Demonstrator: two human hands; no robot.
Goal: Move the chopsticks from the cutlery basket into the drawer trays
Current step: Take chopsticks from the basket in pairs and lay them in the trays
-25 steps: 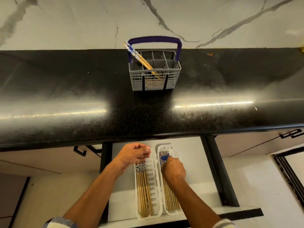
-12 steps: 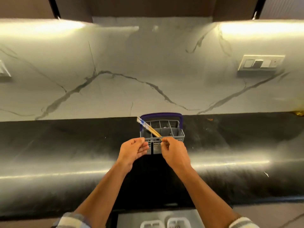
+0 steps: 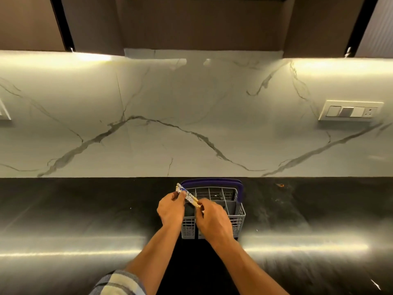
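Chopsticks point(image 3: 188, 195) slant up-left from cutlery basket point(image 3: 231, 211), both hands pinching.

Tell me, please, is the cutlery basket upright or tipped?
Upright: the cutlery basket stands on the counter, handle up, compartments facing upward.

Warm light comes from strips under the upper cabinets point(image 3: 191, 24) and washes the top of the marble wall point(image 3: 191, 99) very bright. The dark bench point(image 3: 63, 209) shows two long glare streaks near its front edge. Straight lines bend toward the edges, and the hands look slightly soft.
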